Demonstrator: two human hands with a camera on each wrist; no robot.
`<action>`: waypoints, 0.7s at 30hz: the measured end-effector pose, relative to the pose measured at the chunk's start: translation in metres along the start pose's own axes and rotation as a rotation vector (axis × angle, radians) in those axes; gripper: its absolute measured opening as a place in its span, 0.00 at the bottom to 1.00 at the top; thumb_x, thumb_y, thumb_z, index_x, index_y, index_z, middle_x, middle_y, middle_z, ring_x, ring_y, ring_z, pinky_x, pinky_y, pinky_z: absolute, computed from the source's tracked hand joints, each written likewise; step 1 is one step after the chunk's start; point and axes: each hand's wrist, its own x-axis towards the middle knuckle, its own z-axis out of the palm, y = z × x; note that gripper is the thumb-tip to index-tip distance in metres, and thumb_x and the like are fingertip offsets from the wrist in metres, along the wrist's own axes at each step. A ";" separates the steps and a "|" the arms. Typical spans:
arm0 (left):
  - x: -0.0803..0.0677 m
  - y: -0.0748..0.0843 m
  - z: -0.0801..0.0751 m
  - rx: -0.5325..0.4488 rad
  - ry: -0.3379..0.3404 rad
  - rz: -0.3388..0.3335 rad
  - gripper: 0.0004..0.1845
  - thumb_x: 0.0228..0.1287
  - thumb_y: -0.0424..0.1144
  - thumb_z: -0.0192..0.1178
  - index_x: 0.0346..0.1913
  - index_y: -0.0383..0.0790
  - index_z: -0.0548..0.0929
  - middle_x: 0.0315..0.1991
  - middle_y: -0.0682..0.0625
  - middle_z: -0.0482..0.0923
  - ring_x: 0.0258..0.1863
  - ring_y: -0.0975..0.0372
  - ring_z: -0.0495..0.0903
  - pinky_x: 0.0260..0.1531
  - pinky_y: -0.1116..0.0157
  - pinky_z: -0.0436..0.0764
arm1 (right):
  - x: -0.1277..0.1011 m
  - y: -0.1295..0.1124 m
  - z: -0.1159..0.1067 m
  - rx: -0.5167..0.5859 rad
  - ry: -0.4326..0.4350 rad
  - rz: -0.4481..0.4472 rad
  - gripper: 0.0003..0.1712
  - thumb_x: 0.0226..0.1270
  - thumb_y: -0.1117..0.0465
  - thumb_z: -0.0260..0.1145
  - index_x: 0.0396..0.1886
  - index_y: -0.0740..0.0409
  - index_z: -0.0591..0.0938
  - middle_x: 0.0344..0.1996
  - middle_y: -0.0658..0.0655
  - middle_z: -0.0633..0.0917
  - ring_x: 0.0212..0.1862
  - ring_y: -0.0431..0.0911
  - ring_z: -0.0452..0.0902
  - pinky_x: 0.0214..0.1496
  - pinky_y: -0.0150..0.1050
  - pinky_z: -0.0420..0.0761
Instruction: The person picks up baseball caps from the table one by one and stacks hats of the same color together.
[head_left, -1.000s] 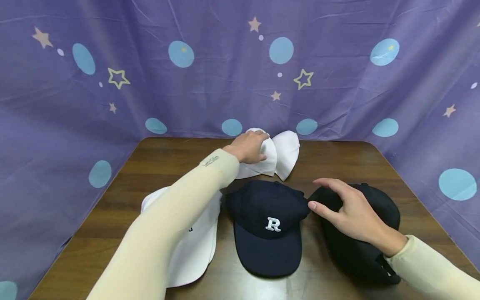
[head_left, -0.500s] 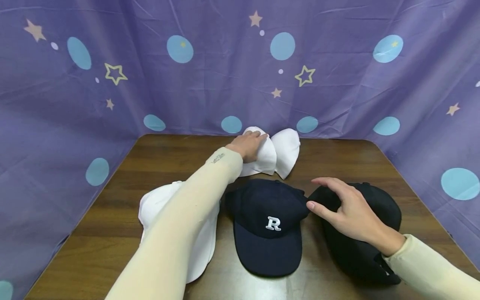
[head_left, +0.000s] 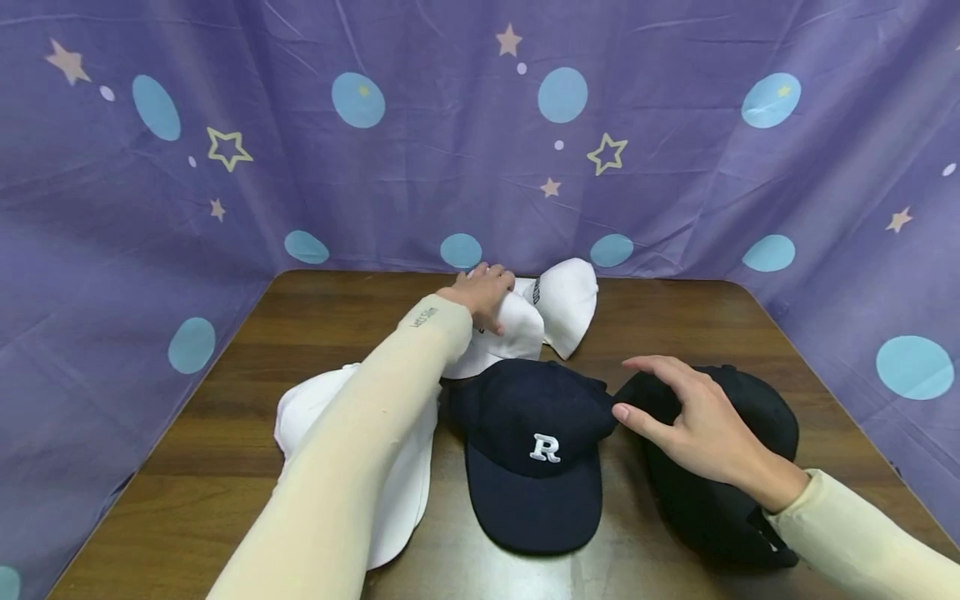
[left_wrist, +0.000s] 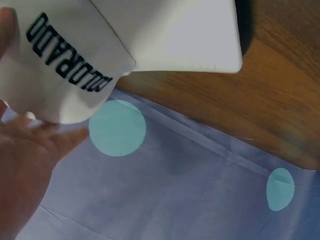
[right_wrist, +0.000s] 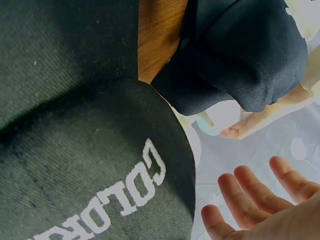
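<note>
Head view: the left hand, at the upper centre of the frame, grips a white cap that lies at the far edge of the wooden table; its fingers curl over the crown. The left wrist view shows this white cap in the upper left of the frame, bearing black lettering, with part of the hand in the lower left. A second white cap lies just to the right of the gripped one, touching it.

The right hand, in the lower right of the frame, hovers over a black cap with fingers spread and relaxed, holding nothing; its thumb points toward the navy cap. In the right wrist view the fingers appear straight and apart in the lower right, above the black cap with white lettering.

The navy cap, marked with a white letter R, sits at the lower centre, between the black cap and a third white cap, which is partly covered by the left sleeve. A purple backdrop with stars and blue dots surrounds the table.
</note>
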 end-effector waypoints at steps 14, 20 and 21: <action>-0.007 -0.021 0.005 -0.024 -0.053 -0.098 0.64 0.46 0.76 0.70 0.83 0.54 0.53 0.73 0.42 0.62 0.71 0.45 0.55 0.69 0.38 0.60 | -0.001 0.001 -0.001 -0.001 0.001 0.000 0.30 0.66 0.46 0.75 0.64 0.51 0.80 0.61 0.54 0.82 0.64 0.54 0.76 0.61 0.62 0.73; -0.014 -0.026 -0.004 -0.089 -0.052 -0.124 0.62 0.45 0.73 0.73 0.80 0.51 0.59 0.66 0.38 0.61 0.65 0.46 0.61 0.61 0.45 0.73 | -0.002 0.001 -0.002 -0.009 0.004 0.007 0.30 0.66 0.46 0.74 0.64 0.51 0.80 0.61 0.54 0.81 0.64 0.55 0.76 0.61 0.62 0.73; -0.015 -0.027 -0.006 -0.082 -0.039 -0.120 0.60 0.45 0.74 0.73 0.79 0.51 0.60 0.65 0.38 0.62 0.64 0.46 0.62 0.61 0.45 0.74 | -0.002 0.001 -0.003 -0.011 0.007 0.009 0.30 0.66 0.46 0.75 0.64 0.51 0.80 0.61 0.54 0.82 0.63 0.55 0.76 0.61 0.62 0.73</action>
